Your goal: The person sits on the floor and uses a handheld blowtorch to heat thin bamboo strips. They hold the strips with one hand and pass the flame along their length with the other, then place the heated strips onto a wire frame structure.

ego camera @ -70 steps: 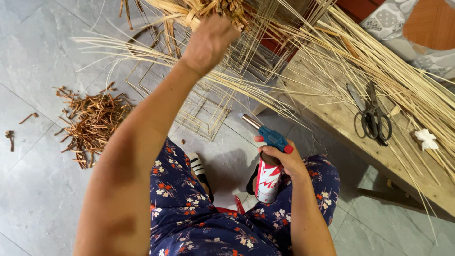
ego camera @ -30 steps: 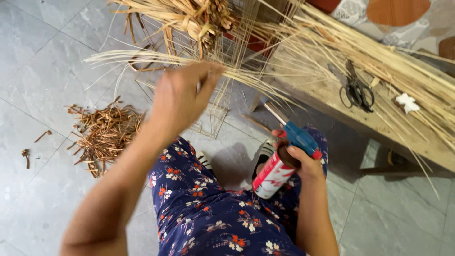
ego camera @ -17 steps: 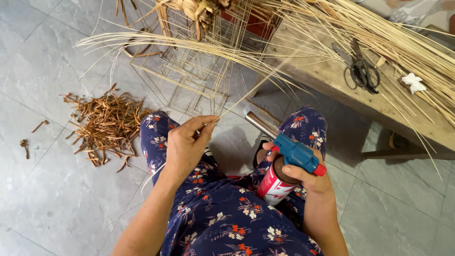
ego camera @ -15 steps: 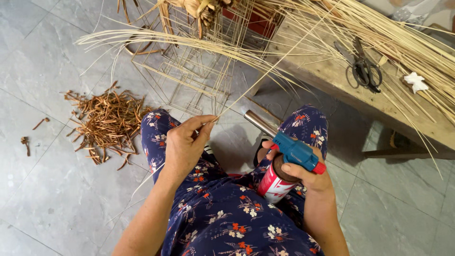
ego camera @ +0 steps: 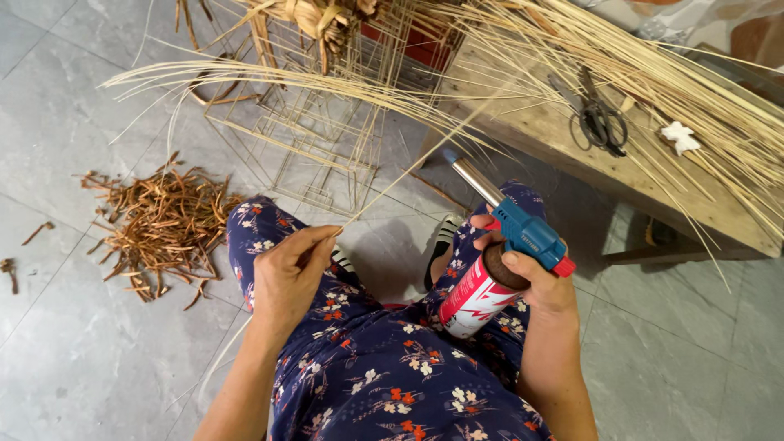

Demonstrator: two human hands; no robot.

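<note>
Left hand (ego camera: 286, 278): fingers pinch one thin straw strand (ego camera: 408, 167), which runs up past the torch nozzle.
Right hand (ego camera: 535, 278): clenched around a blue-headed gas torch (ego camera: 498, 261) over the lap.
Progress: strand singled out; no flame visible.
Hidden: strand's far end lost in straw on the counter (ego camera: 572, 147).
</note>
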